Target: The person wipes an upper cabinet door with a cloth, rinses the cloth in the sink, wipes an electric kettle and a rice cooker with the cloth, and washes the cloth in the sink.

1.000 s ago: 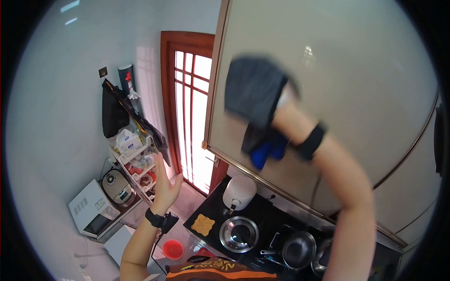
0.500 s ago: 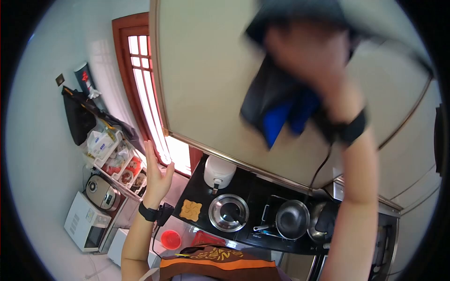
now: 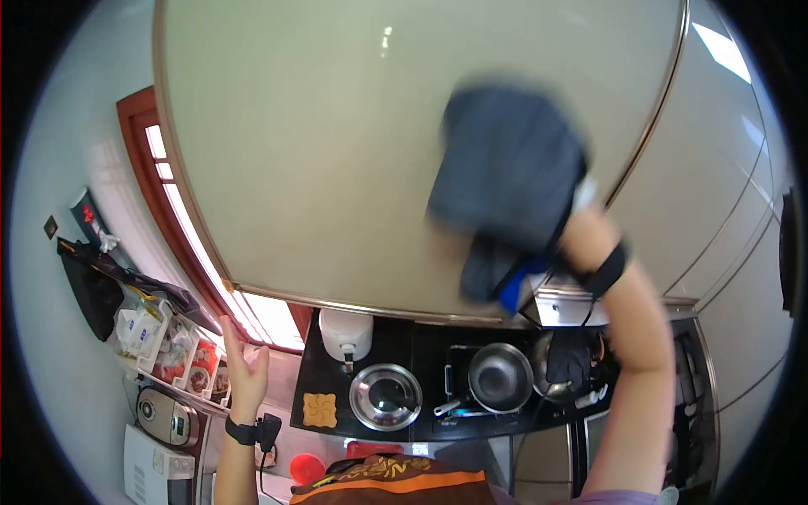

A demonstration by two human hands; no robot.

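My right hand (image 3: 586, 238) is wrapped in a dark grey cloth (image 3: 509, 160) with blue showing at its lower edge. The cloth lies over the pale glossy cabinet door (image 3: 311, 168), near its right part, and is blurred by motion; most of my right fingers are hidden behind it. At the lower left, my left hand (image 3: 246, 377) is raised with its fingers apart, holding nothing. Black bands circle both wrists, and a small dark device sits at the left one.
Below the cabinet runs a black counter with a white appliance (image 3: 346, 334), a steel pan (image 3: 385, 396), a dark wok (image 3: 501, 377) and a tan trivet (image 3: 320, 410). Left are a shelf rack (image 3: 172, 347), a rice cooker (image 3: 165, 416) and a red bowl (image 3: 307, 468).
The view has swung to the right. My right hand and the cloth swept up and right across the door, then came lower. My left hand stays raised and open.
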